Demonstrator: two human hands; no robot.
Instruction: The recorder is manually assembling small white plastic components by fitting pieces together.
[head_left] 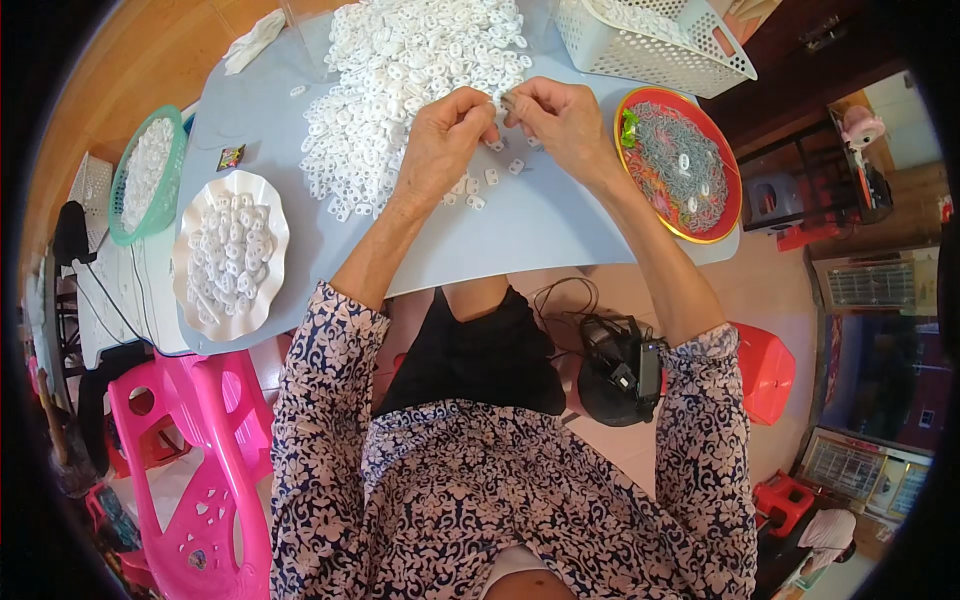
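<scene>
My left hand (452,130) and my right hand (562,122) meet fingertip to fingertip above the table, just right of a big heap of small white plastic pieces (410,75) with two holes each. The left thumb and fingers pinch what looks like one such white piece, mostly hidden by the fingertips. Closed in a pinch too, the right fingers have something small and greyish at their tips, too small to name. Several loose white pieces (490,177) lie beneath the hands. By my right forearm, a red bowl (733,190) holds many thin grey metal pieces and a few white ones.
On the grey-blue table (470,245), a scalloped white dish (280,225) of white pieces stands left, by a small dark packet (231,157). Further left is a green basket (172,170); a white perforated basket (650,55) sits far right. A pink chair (215,440) stands lower left.
</scene>
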